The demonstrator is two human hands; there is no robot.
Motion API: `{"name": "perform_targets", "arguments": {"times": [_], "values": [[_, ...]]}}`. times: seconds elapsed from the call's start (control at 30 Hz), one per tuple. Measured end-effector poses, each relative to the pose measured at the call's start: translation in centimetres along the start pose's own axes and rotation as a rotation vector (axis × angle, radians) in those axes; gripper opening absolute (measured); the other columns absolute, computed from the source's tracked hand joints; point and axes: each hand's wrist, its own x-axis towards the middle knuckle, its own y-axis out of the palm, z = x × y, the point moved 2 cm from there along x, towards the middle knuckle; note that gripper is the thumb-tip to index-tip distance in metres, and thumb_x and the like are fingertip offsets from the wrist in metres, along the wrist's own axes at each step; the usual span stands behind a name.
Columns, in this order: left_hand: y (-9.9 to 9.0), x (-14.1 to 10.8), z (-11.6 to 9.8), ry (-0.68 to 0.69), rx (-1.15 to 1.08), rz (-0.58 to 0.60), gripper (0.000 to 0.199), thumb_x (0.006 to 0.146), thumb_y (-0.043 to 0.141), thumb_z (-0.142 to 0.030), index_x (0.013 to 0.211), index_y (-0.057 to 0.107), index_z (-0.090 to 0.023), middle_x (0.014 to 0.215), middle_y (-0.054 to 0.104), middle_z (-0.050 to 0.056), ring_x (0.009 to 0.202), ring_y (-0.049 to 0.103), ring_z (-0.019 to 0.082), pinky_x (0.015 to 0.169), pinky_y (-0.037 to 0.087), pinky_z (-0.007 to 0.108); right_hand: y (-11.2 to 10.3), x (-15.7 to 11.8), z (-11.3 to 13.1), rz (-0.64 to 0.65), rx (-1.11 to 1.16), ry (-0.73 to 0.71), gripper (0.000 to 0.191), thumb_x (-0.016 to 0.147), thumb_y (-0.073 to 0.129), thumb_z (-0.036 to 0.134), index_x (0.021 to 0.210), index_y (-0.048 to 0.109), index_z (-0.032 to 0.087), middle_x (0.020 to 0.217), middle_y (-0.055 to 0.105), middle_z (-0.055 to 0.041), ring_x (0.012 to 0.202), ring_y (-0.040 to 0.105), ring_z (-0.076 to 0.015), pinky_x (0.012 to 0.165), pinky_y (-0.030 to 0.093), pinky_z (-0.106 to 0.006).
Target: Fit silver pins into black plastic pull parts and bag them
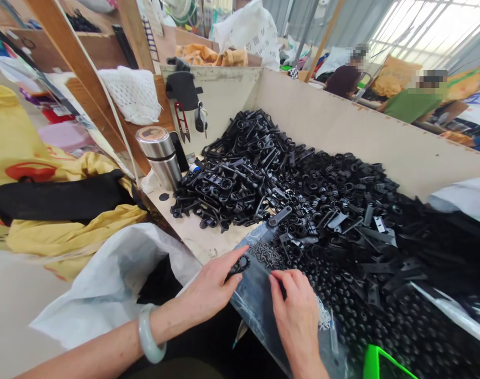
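Observation:
My left hand, with a pale bangle on its wrist, grips a black ring-shaped plastic part between thumb and fingers. To its right, my right hand is curled over the grey work surface. Something dark shows between its thumb and index finger, mostly hidden by the fingers. Between and just beyond both hands lies a heap of small dark screws. Pale, slim metal pieces lie beside my right hand. The two hands are apart.
Black plastic handles, rings and round beads fill the bench. A steel flask, red thread snips and a bright green frame are around them. A white sack hangs at left. Two people sit beyond the partition.

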Motion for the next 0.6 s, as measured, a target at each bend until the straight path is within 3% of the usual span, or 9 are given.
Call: {"name": "perform_targets", "arguments": {"times": [0.13,0.23,0.3,0.43,0.6], "values": [[0.3,0.9,0.4,0.109,0.109,0.001,0.062,0.088,0.052,-0.011,0.148,0.052,-0.024,0.122,0.066,0.008,0.111,0.063,0.024,0.104,0.051,0.042,1.4,2.0,0.6,0.013,-0.072,0.009,0.031,0.105,0.046,0.04,0.088,0.065,0.023,0.085,0.064,-0.0045,0.081,0.056,-0.0218,0.074,0.037,-0.036],[0.5,1.5,1.0,0.151,0.131,-0.004,0.065,0.091,0.051,-0.012,0.154,0.043,-0.025,0.139,0.06,0.009,0.127,0.057,0.025,0.114,0.043,0.043,1.1,2.0,0.6,0.015,-0.079,0.013,0.031,0.105,0.046,0.037,0.086,0.065,0.022,0.083,0.063,-0.0043,0.081,0.055,-0.0213,0.075,0.037,-0.036],[0.7,1.8,1.3,0.185,0.17,-0.004,0.064,0.093,0.05,-0.013,0.156,0.039,-0.025,0.144,0.057,0.009,0.131,0.054,0.026,0.115,0.04,0.044,0.5,1.3,0.4,0.014,-0.055,0.007,0.03,0.105,0.046,0.036,0.087,0.065,0.022,0.084,0.064,-0.0035,0.079,0.056,-0.0196,0.074,0.039,-0.034],[0.9,2.3,1.6,0.264,0.293,-0.018,0.057,0.097,0.046,-0.013,0.152,0.046,-0.026,0.129,0.064,0.01,0.116,0.059,0.027,0.104,0.046,0.046,-0.5,-1.1,-0.1,0.006,0.015,-0.015,0.029,0.106,0.045,0.037,0.093,0.067,0.023,0.085,0.065,-0.0024,0.075,0.059,-0.0167,0.071,0.041,-0.03],[0.8,1.1,0.9,0.378,0.306,-0.198,0.048,0.099,0.045,-0.012,0.143,0.057,-0.025,0.136,0.059,0.013,0.125,0.053,0.028,0.107,0.042,0.046,-1.1,-3.1,-0.3,-0.07,0.167,0.057,0.023,0.104,0.051,0.036,0.098,0.068,0.023,0.09,0.068,-0.0029,0.08,0.065,-0.016,0.074,0.047,-0.028]]}}
